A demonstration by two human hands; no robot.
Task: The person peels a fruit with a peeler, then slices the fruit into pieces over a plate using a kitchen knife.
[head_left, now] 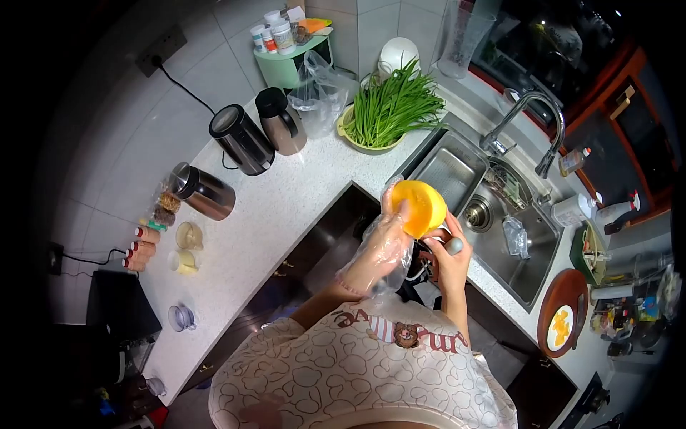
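Just over the counter's point(286, 214) front edge, beside the sink's point(511, 275) left corner, the left hand point(386, 239), in a clear plastic glove, curls its fingers round a hollow yellow-orange piece point(418, 204); the right hand point(451, 261), bare, closes on a grey-ended tool point(454, 247) by the piece's lower right edge; what the tool is stays hidden; toward the counter's back corner, green stalks point(396, 107) fill a bowl point(349, 134); near its right end, a white plate point(552, 340) of orange chunks point(561, 323) rests on a round board point(562, 288).
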